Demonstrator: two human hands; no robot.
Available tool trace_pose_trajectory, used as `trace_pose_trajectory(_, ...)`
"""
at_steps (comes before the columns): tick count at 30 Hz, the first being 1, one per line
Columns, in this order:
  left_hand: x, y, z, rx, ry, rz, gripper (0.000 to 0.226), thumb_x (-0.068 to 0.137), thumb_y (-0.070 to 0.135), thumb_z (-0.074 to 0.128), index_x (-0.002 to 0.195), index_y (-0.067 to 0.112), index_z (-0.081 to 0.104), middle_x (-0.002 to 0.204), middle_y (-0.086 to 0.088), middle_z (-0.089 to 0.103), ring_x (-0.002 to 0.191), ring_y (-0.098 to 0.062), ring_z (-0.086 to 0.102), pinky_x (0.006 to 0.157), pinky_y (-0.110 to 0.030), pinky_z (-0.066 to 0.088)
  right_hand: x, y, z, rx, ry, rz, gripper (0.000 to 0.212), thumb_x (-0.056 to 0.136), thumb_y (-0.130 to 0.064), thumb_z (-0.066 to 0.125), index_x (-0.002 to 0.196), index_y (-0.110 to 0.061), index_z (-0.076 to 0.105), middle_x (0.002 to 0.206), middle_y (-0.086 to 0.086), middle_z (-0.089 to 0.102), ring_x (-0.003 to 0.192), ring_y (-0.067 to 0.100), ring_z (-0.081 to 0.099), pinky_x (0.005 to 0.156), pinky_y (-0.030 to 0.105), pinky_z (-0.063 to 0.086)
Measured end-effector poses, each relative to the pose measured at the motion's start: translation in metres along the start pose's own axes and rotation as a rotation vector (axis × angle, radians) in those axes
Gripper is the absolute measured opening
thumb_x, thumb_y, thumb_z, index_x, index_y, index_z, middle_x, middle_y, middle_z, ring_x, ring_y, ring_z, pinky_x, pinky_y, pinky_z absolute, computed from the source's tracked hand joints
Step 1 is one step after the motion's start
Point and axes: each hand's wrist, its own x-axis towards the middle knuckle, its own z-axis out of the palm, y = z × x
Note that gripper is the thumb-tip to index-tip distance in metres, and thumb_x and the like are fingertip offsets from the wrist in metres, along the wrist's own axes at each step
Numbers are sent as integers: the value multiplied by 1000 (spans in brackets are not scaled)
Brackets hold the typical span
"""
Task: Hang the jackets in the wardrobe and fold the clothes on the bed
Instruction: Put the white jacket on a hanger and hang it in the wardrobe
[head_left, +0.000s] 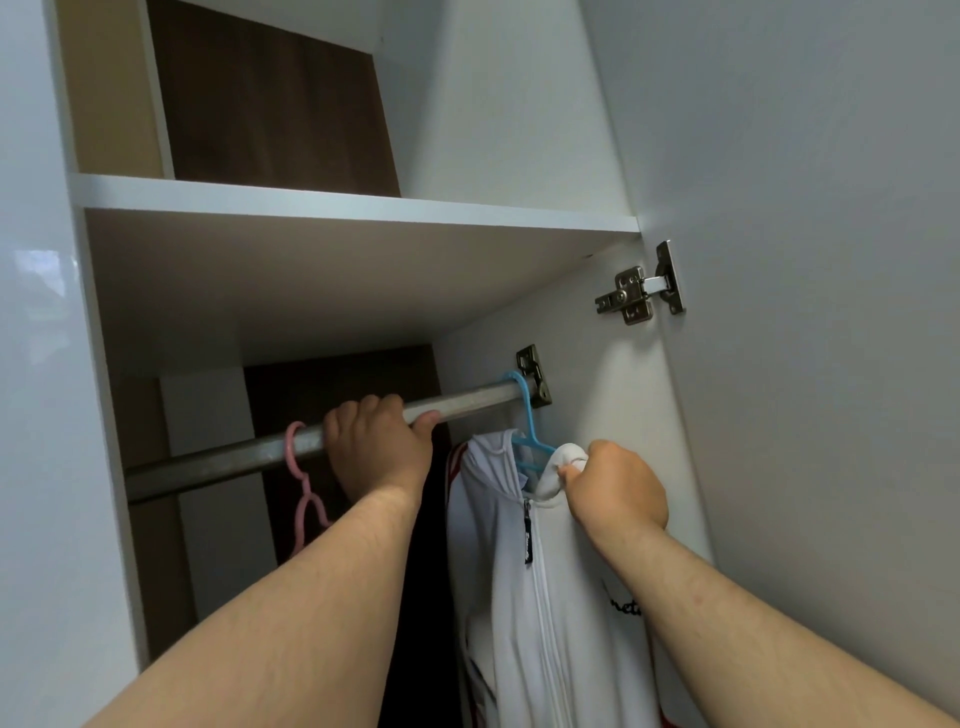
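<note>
White zip jacket (550, 597) on a blue hanger (527, 415), inside an open wardrobe. Two bare forearms reach up from the lower edge.

The right hand (615, 491) has its fingers curled, pinching a bunched fold of the jacket's collar fabric just beside the hanger's shoulder. The left hand (376, 452) grips the metal rail (218, 457), fingers wrapped over the top and thumb lying along the front of the bar.

The jacket hangs at the rail's right end, zip closed. Black script on its chest is partly hidden by the right forearm; only the letters "net" can be made out. The black zip pull (527, 543) bears small white lettering, too small to read.

A dark garment (421, 571) hangs between the jacket and the left forearm. A bare pink hanger (301, 499) hooks the rail just left of the left hand.

The blue hook sits against the rail bracket (535, 376). Above are a white shelf (363, 205) and a steel hinge (636, 291) carrying the open door (831, 260).
</note>
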Motion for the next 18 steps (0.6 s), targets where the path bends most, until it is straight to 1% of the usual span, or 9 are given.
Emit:
trace_pose_trajectory(3, -3, 4, -1, 31, -9, 2, 45, 95, 57, 47, 109, 19, 66, 107, -3, 65, 106, -25, 53, 105, -41, 34, -7, -2, -4, -49, 2, -39, 24, 96, -41, 58, 96, -17, 56, 100, 4, 62, 87, 25, 58, 65, 30, 38)
trace_pose_trajectory(5, -6, 5, -2, 56, -25, 15, 45, 98, 53, 45, 122, 18, 61, 120, -5, 62, 121, -26, 50, 117, -43, 24, -14, -3, -8, -98, 53, -62, 29, 94, -42, 62, 104, -16, 56, 106, 6, 58, 96, 26, 56, 72, 33, 41)
trace_pose_trajectory(7, -11, 6, -1, 100, -76, 32, 55, 99, 48, 45, 144, 15, 44, 145, -8, 48, 143, -29, 31, 123, -45, 9, -22, -3, -14, -132, 104, -63, 32, 92, -43, 63, 107, -16, 54, 109, 7, 55, 101, 27, 52, 83, 36, 40)
trace_pose_trajectory(9, -15, 7, -4, 118, -129, 24, 67, 100, 45, 45, 154, 11, 24, 160, -12, 26, 151, -31, 12, 124, -46, 3, -32, -5, -18, -153, 112, -72, 33, 92, -42, 61, 111, -17, 52, 114, 8, 53, 108, 28, 49, 91, 37, 38)
trace_pose_trajectory(10, -19, 10, -6, 106, -147, 10, 70, 100, 45, 46, 155, 10, 20, 163, -13, 21, 152, -31, 8, 124, -46, 3, -37, -6, -20, -144, 111, -87, 34, 92, -41, 60, 114, -17, 51, 117, 8, 53, 111, 28, 48, 94, 38, 36)
trace_pose_trajectory(12, -28, 17, -13, 32, -197, -33, 75, 98, 46, 48, 156, 9, 19, 163, -15, 18, 152, -31, 9, 124, -46, 7, -49, -12, -25, -84, 102, -137, 36, 93, -40, 58, 121, -18, 51, 122, 7, 52, 116, 28, 47, 98, 39, 35)
trace_pose_trajectory(14, -50, 25, -23, -22, -238, -36, 77, 95, 49, 53, 153, 8, 24, 161, -16, 24, 150, -32, 16, 122, -47, 18, -63, -17, -32, -34, 85, -196, 40, 95, -39, 56, 129, -18, 50, 127, 5, 52, 121, 26, 46, 102, 39, 34)
trace_pose_trajectory(16, -73, 29, -35, -85, -277, -19, 75, 91, 49, 59, 149, 10, 33, 154, -14, 36, 147, -31, 25, 119, -46, 27, -76, -16, -47, -16, 51, -221, 41, 96, -36, 53, 134, -19, 49, 130, 4, 53, 125, 25, 46, 102, 39, 35)
trace_pose_trajectory(18, -94, 28, -43, -243, -357, -14, 71, 91, 46, 62, 147, 12, 37, 152, -10, 40, 146, -27, 28, 116, -43, 31, -86, -10, -58, -5, 33, -209, 40, 97, -31, 53, 135, -20, 49, 129, 3, 54, 124, 24, 47, 101, 39, 37)
